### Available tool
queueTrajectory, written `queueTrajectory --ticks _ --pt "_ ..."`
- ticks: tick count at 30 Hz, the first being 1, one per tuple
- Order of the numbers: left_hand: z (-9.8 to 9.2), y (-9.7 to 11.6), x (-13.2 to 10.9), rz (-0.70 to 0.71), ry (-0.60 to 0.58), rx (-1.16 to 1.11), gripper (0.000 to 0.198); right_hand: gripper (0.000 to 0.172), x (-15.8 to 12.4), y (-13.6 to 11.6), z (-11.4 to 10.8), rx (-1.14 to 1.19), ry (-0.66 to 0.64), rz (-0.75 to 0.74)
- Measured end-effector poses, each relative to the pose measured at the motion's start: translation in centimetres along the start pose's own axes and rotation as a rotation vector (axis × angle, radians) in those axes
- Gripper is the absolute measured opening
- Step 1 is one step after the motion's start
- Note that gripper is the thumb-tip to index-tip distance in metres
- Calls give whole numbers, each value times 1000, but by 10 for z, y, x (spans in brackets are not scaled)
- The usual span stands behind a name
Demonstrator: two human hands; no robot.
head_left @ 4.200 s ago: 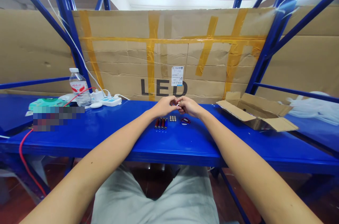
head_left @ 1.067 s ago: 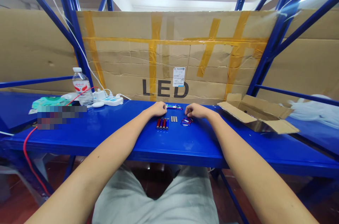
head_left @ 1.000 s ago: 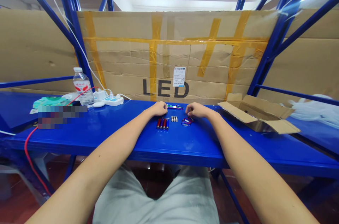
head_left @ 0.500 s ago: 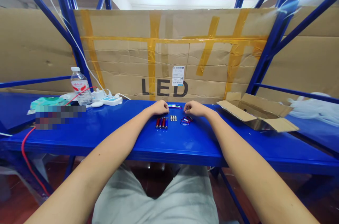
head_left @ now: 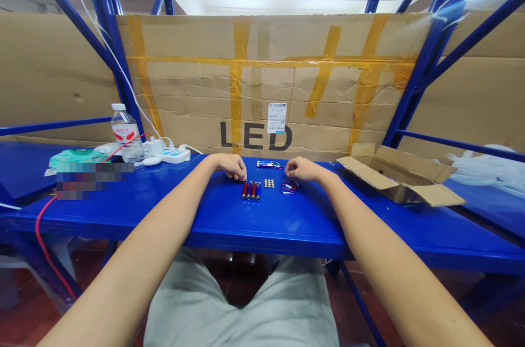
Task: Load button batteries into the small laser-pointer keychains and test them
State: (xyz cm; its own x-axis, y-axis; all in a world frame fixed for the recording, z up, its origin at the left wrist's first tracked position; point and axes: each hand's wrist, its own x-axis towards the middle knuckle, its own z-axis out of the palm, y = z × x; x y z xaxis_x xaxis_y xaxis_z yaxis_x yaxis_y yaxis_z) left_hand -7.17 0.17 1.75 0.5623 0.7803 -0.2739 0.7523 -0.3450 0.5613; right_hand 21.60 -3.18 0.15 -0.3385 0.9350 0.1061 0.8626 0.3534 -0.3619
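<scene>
My left hand (head_left: 231,166) is closed in a pinch, its fingertips at the upper end of the leftmost of several small red and blue metal tubes (head_left: 251,190) lying side by side. Whether it grips that tube or something smaller, I cannot make out. Beside the tubes, several silver button cells (head_left: 269,183) form a small grid. My right hand (head_left: 302,169) rests on the table with curled fingers, just above red and blue carabiners (head_left: 287,188); anything inside it is hidden. Between the hands, farther back, lie shiny green and blue tubes (head_left: 266,164) with a clip at the right end.
An open cardboard box (head_left: 400,174) stands on the blue table (head_left: 283,221) at right. To the left are a water bottle (head_left: 126,136), a white power strip (head_left: 174,155) and a green packet (head_left: 77,158). A tall cardboard sheet (head_left: 197,95) closes off the back.
My left hand has moved left and slightly toward me, from near the back tubes to the leftmost red tube, uncovering the back tubes. My right hand has hardly moved.
</scene>
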Motion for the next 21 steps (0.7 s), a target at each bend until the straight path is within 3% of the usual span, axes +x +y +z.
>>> queueTrajectory --ticks 21 --pt "6 8 -2 13 2 23 14 13 1 1 0 -7 -1 -9"
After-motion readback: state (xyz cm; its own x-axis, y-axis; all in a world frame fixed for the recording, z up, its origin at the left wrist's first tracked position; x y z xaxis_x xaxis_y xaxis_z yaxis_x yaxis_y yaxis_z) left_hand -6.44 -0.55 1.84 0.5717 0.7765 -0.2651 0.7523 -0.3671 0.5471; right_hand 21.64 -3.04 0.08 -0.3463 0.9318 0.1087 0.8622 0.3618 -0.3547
